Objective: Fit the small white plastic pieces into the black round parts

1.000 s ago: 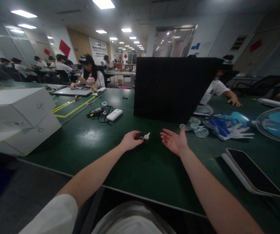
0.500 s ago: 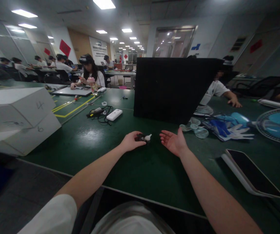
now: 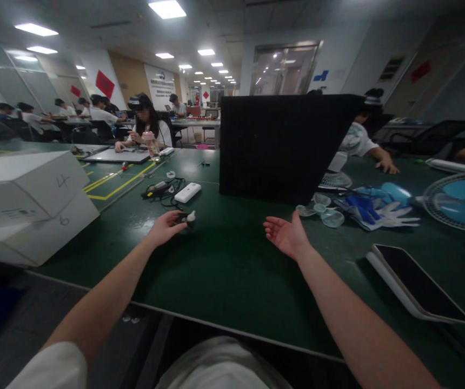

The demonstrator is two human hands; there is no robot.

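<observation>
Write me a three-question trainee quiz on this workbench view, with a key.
1. Which of the wearer's hands holds the small dark-and-white object?
2. True or false: the right hand is clenched around a phone.
3. Complete: below the handwritten 4 is a handwritten ___.

Key:
1. The left hand.
2. False; it is open.
3. 6.

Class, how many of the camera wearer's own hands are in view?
2: the left hand, left of centre, holding a small dark-and-white item; the right hand, open, right of centre.
</observation>
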